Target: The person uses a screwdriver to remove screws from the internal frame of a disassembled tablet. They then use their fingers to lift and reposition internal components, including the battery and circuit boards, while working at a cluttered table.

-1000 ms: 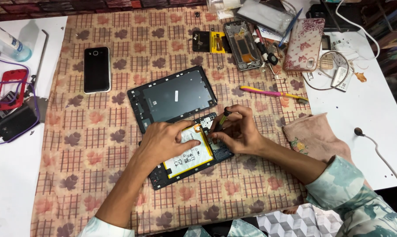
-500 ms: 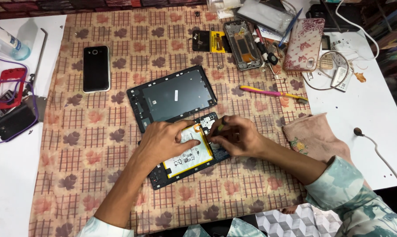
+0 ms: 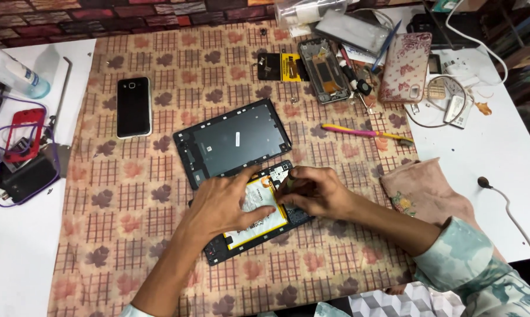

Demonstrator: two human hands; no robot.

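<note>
An opened tablet (image 3: 259, 226) lies on a checked cloth (image 3: 130, 194) near the desk's front edge, its insides up, with a white and yellow battery (image 3: 258, 218) showing in its middle. The left hand (image 3: 224, 205) lies flat on the tablet, fingers spread over the battery and pressing it down, holding nothing. The right hand (image 3: 315, 191) is curled over the tablet's right end, touching it; its fingers are closed on a thin tool (image 3: 289, 181) whose tip points down at the board beside the battery, though the tool is mostly hidden by the fingers. Just behind the tablet and touching its far edge lies the dark back cover (image 3: 232, 141), tilted, inner side up. A black phone (image 3: 133, 107) lies face up toward the cloth's left edge, well apart from the tablet. To the right of the cover a pink and yellow pen-like tool (image 3: 364, 133) lies on the cloth. Toward the back right corner of the cloth sit a stripped phone frame (image 3: 323, 70), a flowered phone case (image 3: 405, 66) and small black and yellow parts (image 3: 279, 66). A pink rag (image 3: 423, 191) lies at the cloth's right edge, near the right forearm. On the bare white desk (image 3: 18, 252) at the left edge are a red case (image 3: 23, 134) with purple cable and a clear bottle (image 3: 12, 70) in the back left corner. A white cable (image 3: 514, 220) runs along the desk's right side.
</note>
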